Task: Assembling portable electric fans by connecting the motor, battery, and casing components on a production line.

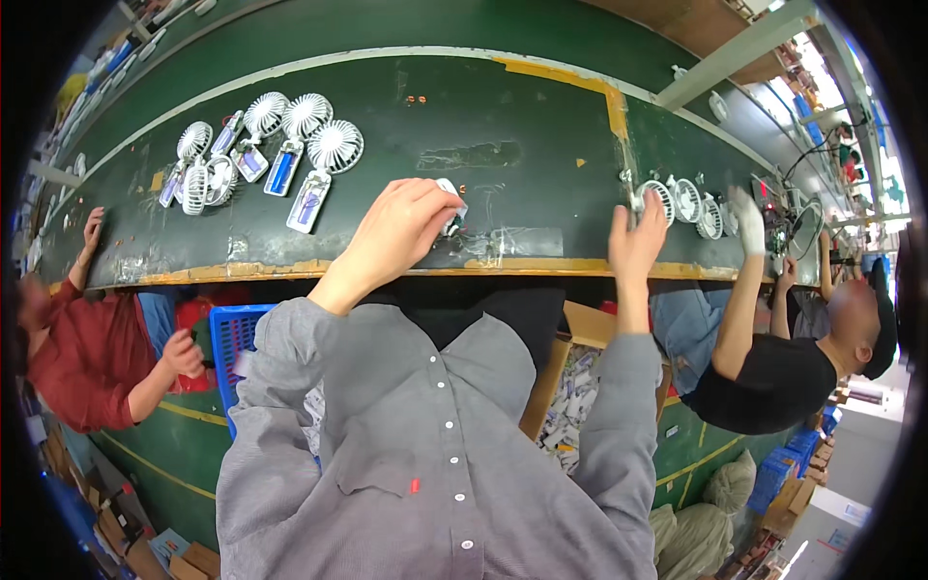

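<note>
My left hand [401, 227] is closed around a small white plastic part [447, 186] near the table's front edge. Most of that part is hidden by the fingers, and small dark bits show just below it. Farther right, my right hand [640, 242] has its thumb and fingers apart, beside the nearest of several white fans [657, 201]. Whether the fingertips touch that fan, I cannot tell. At the left of the table lie several white handheld fans [335, 147] with round grilles; some handles are uncovered, showing a blue cell [283, 169] or wiring.
The dark green table [541, 126] has a worn yellow front edge. Below it stand a blue crate [237, 338] and a carton of small parts [570, 406]. One person in red [97, 358] is at my left; another in black [773, 377], with a gloved hand, is at my right.
</note>
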Demonstrator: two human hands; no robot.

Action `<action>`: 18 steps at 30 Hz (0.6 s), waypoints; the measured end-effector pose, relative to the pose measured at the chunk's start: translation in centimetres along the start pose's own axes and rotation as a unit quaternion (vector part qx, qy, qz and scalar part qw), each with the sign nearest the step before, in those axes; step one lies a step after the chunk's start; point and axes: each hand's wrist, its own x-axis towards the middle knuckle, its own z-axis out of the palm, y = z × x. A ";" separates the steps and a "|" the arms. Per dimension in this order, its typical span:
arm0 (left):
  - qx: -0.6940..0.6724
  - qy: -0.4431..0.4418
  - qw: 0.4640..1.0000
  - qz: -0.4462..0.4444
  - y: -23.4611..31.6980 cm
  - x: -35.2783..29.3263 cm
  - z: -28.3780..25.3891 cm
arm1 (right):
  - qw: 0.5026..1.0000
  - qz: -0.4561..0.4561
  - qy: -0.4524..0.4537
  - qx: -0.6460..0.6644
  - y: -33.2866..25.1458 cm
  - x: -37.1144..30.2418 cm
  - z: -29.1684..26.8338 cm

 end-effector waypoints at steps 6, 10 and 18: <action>-0.154 -0.045 0.983 -0.085 3.4 -0.3 0.2 | 0.908 -0.069 -0.136 0.391 -17.0 -6.3 -2.8; -0.212 -0.079 0.969 -0.101 5.8 -0.3 -0.9 | 0.883 0.029 -0.067 0.463 -19.6 -9.4 -3.3; -0.242 -0.143 0.952 -0.122 5.7 -1.9 -1.5 | 0.635 0.236 -0.295 0.674 -17.9 -10.8 -7.9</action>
